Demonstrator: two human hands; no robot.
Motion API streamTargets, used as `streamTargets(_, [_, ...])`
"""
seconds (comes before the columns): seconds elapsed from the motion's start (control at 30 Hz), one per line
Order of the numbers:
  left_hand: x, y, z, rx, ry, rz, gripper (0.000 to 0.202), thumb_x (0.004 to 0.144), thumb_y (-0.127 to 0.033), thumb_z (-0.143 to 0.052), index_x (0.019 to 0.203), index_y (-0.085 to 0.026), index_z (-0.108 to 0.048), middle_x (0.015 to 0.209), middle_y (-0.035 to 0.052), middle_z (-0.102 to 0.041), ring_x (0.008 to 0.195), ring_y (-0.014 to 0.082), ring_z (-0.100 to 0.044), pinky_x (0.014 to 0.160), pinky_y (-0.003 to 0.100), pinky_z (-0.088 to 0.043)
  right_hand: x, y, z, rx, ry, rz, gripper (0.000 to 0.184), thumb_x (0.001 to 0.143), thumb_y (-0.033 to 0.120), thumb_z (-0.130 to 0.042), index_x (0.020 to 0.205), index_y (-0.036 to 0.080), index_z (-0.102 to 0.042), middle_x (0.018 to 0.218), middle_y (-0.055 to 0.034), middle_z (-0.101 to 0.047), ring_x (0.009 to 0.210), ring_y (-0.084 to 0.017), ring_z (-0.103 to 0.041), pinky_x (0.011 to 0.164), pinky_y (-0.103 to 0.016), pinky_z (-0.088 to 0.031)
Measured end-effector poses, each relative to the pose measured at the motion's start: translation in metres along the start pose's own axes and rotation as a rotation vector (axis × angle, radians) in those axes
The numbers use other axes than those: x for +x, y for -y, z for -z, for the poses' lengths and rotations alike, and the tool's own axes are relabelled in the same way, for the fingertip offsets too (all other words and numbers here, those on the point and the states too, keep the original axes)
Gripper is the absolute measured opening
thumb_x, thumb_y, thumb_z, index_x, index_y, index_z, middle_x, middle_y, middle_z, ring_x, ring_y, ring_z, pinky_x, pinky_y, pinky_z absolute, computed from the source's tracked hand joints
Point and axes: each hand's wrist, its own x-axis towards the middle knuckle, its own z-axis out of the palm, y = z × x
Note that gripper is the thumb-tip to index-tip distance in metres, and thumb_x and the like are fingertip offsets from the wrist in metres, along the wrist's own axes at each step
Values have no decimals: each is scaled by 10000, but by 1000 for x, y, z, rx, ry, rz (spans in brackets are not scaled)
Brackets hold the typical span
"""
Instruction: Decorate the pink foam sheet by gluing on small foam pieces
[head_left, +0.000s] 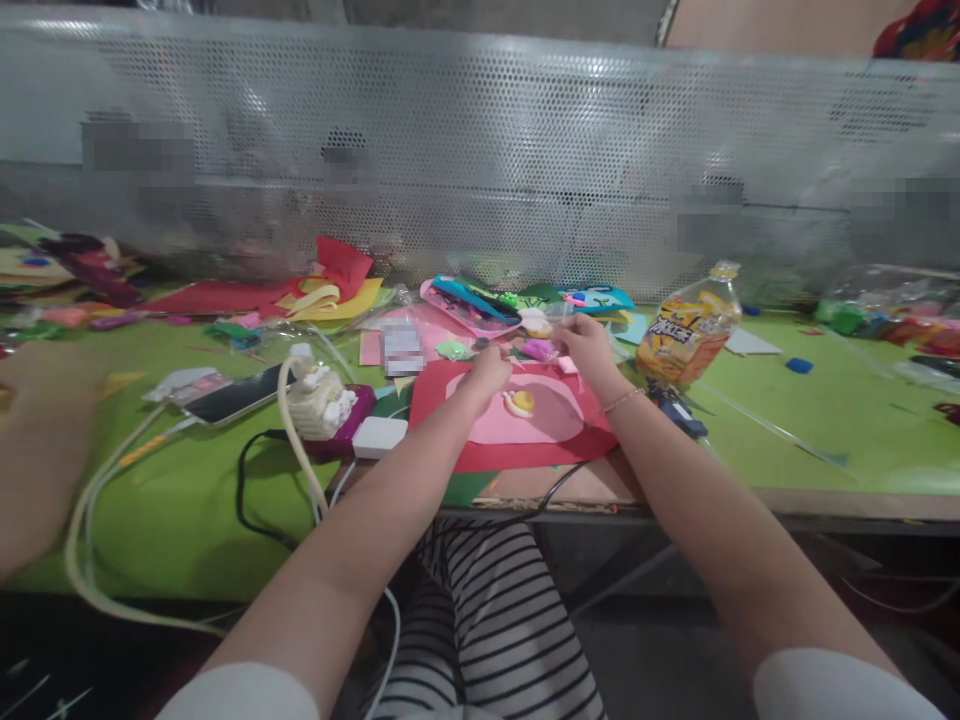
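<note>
A red sheet of paper [435,440] lies at the table edge before me, with a pink rounded sheet [555,425] on top. On the pink sheet sits a small yellow and white shape [519,403], like a snail of soft clay. My left hand [489,370] is closed over the top of the pink sheet, its fingertips partly hidden. My right hand [585,345] is curled at the sheet's far right corner, its fingers bent together. Between the hands lies a purple clay lump [538,348]. A green lump [452,350] rests to the left. What either hand pinches is too small to tell.
An orange drink bottle [686,330] stands right of my right hand. Plugs crowd a power strip [330,410] at left, with cables hanging off the edge. A phone [240,393] lies beyond them. Another person's blurred arm [45,440] reaches in. A perforated metal screen [465,150] closes the back.
</note>
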Motion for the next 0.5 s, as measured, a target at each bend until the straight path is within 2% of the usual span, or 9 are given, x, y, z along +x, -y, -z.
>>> streamTargets(0.1, [-3,1,0,276,130,-115,163,675,-61,-512,733,-141,-641,885,134,-682,911,245,-615,849,356,-441,4,0,1,96,-80,-61,103,779,193,-503,691,196,-449,583,41,-525,442,-82,-468,469,-218,-419])
streamTargets(0.2, [-5,1,0,346,179,-175,153,713,-107,-494,702,-149,-641,811,125,-681,838,247,-622,811,361,-446,6,-6,-2,102,-42,-96,172,842,273,-464,687,200,-447,568,37,-500,465,-96,-485,498,-235,-444])
streamTargets(0.27, [-5,-1,1,293,137,-170,157,730,-121,-496,753,-149,-648,824,121,-683,838,241,-623,802,346,-446,5,-11,-5,39,14,-100,214,855,310,-459,673,199,-451,550,35,-486,476,-105,-493,511,-242,-447])
streamTargets(0.4, [-6,-8,2,85,-33,-131,261,702,-89,-547,944,-144,-627,976,128,-675,923,231,-608,815,312,-443,2,-17,-10,-157,134,-65,223,845,327,-478,667,193,-470,554,31,-496,486,-112,-510,499,-233,-413])
streamTargets(0.5, [-9,-14,2,-59,-23,-165,372,648,-69,-593,1011,-145,-603,1041,111,-657,941,209,-598,826,288,-442,1,-19,-12,-295,195,26,194,820,313,-497,667,194,-486,574,23,-521,511,-122,-514,518,-242,-398])
